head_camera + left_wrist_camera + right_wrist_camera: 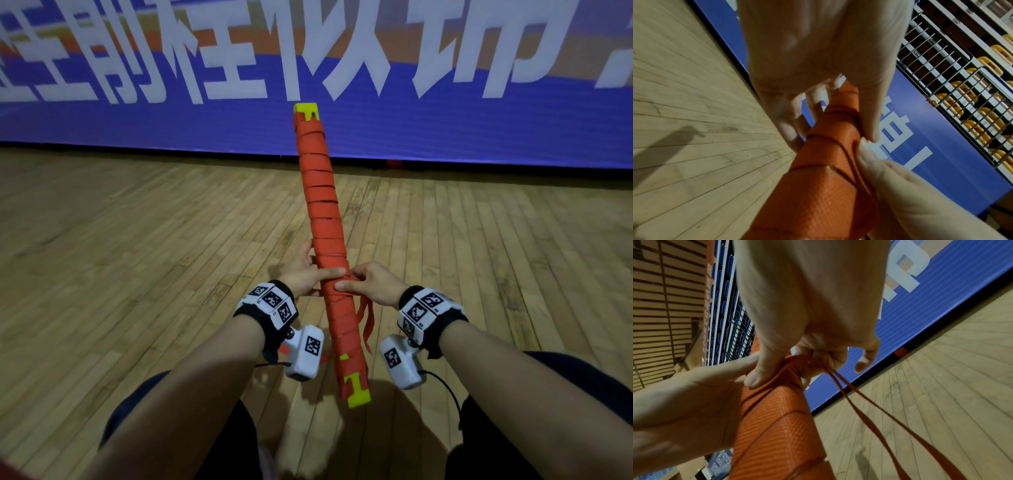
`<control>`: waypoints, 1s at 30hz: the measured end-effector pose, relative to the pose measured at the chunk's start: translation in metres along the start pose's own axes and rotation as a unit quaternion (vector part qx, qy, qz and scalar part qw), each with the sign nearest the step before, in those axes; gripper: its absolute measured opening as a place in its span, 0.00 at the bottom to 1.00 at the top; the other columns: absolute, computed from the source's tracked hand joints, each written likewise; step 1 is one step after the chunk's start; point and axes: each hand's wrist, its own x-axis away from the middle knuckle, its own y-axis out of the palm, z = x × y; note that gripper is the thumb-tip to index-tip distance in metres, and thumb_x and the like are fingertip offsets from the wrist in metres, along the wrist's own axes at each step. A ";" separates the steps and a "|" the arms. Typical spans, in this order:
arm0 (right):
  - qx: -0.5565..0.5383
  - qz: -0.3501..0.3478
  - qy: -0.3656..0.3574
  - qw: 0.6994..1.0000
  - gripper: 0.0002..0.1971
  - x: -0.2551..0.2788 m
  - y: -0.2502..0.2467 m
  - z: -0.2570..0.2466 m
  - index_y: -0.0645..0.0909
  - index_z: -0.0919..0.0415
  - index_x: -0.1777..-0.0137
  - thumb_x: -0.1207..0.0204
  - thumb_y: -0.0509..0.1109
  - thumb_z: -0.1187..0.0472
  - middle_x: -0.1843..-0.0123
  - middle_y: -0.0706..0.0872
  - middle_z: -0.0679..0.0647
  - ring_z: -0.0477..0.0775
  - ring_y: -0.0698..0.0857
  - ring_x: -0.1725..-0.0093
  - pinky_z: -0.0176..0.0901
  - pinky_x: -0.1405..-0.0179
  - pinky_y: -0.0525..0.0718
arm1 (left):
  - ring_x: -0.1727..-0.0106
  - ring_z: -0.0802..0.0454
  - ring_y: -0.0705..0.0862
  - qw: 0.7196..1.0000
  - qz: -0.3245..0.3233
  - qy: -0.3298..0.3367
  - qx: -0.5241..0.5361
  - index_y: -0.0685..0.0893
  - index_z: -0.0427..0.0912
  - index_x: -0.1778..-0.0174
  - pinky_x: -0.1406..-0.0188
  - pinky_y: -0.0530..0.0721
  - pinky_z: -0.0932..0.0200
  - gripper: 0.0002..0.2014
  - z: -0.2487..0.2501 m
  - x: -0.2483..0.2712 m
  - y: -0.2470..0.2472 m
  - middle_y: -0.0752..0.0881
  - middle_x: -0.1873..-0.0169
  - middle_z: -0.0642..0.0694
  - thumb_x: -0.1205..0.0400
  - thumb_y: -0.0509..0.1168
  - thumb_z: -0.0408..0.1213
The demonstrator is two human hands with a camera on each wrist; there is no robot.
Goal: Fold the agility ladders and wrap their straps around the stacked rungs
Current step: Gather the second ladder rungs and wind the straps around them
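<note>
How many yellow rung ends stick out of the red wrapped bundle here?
2. One yellow end tops the bundle at its far tip, near the blue banner; the other is at the near tip, between the wrists. Stacked rungs beneath may be hidden.

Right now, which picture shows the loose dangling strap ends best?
The right wrist view: two loose strap ends run from the right hand down across the picture. The head view shows them small, hanging beside the wrapped bundle. The left wrist view shows only wrapped strap, no dangling ends.
</note>
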 end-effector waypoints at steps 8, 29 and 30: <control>-0.016 -0.040 -0.003 0.999 0.11 0.003 -0.010 -0.005 0.86 0.64 0.51 0.23 0.72 0.56 0.50 0.89 0.67 0.54 0.84 0.53 0.49 0.45 0.80 | 0.52 0.55 0.86 1.000 0.003 0.005 0.021 0.66 0.46 0.23 0.64 0.83 0.58 0.36 -0.004 -0.002 -0.005 0.88 0.51 0.48 0.25 0.74 0.28; -0.077 -0.032 -0.005 0.997 0.03 0.007 -0.010 -0.010 0.86 0.55 0.56 0.26 0.74 0.64 0.55 0.88 0.56 0.46 0.85 0.57 0.32 0.49 0.81 | 0.49 0.50 0.86 0.999 0.050 0.011 -0.002 0.67 0.46 0.27 0.67 0.86 0.57 0.37 -0.004 -0.003 -0.001 0.84 0.40 0.40 0.30 0.79 0.33; -0.085 -0.033 -0.008 0.996 0.04 0.007 -0.012 -0.009 0.86 0.56 0.55 0.26 0.74 0.64 0.54 0.88 0.56 0.46 0.86 0.56 0.34 0.46 0.81 | 0.49 0.53 0.86 0.999 0.037 0.008 0.011 0.68 0.46 0.27 0.69 0.85 0.61 0.36 -0.004 -0.002 -0.002 0.85 0.40 0.42 0.28 0.77 0.32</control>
